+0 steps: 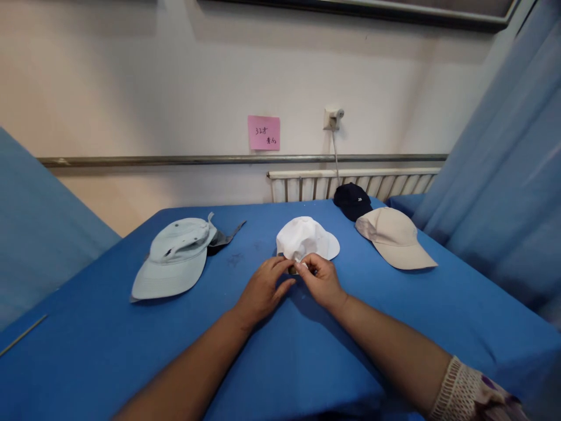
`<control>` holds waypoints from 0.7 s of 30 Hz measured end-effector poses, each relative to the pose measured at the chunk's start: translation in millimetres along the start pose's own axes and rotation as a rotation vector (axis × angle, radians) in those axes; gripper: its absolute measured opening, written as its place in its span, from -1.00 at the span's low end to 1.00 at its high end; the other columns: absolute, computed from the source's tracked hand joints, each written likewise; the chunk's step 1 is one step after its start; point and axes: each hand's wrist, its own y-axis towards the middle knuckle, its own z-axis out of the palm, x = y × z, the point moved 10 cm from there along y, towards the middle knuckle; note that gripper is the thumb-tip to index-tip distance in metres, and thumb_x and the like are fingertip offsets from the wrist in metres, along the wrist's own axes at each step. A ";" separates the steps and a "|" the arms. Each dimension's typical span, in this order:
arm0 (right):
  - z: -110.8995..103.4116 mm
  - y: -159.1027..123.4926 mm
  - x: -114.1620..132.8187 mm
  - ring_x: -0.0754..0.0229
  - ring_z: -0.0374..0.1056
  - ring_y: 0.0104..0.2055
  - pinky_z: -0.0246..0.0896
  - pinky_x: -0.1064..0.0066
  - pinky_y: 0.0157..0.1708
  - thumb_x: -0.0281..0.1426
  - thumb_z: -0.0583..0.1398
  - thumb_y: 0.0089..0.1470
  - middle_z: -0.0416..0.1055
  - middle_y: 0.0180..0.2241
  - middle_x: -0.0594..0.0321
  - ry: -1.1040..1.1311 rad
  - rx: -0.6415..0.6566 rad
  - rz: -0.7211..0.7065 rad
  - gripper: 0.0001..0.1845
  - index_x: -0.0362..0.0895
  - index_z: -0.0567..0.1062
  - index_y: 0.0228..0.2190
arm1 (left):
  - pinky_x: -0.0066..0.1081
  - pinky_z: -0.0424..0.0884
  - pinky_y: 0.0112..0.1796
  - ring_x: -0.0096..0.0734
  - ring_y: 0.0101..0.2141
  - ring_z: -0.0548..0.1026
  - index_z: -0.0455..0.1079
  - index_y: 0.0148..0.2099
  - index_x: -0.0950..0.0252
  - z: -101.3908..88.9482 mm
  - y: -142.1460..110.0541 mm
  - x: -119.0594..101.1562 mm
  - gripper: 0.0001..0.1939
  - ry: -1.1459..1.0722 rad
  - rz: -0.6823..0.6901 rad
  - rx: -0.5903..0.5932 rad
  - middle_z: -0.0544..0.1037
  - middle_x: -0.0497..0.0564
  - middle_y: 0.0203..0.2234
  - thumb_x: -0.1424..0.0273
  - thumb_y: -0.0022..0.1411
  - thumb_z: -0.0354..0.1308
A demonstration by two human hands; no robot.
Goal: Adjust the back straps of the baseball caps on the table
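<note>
A white cap [305, 237] lies in the middle of the blue table [272, 351], its back strap turned toward me. My left hand [263, 289] and my right hand [321, 279] meet at the cap's near edge. Both hands pinch the strap at the back of the cap, fingers pressed together on it. The small piece between the fingertips is mostly hidden.
A pale blue cap [175, 257] with a dark strap lies to the left. A beige cap [394, 237] and a navy cap [352, 200] lie at the back right. Blue curtains hang on both sides. A radiator [350, 184] and a pink note [263, 133] are on the wall behind.
</note>
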 end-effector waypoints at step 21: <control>20.6 -13.5 52.8 0.07 0.34 -0.07 0.28 0.25 -0.09 -0.46 0.18 0.07 0.39 -0.06 0.11 -0.186 0.283 -0.369 -0.56 -0.03 0.34 0.02 | -0.17 0.27 0.06 -0.11 -0.02 0.45 0.38 0.12 0.20 -14.4 -6.5 15.0 -0.57 -0.096 -0.069 -0.137 0.52 0.13 -0.02 0.44 0.18 0.15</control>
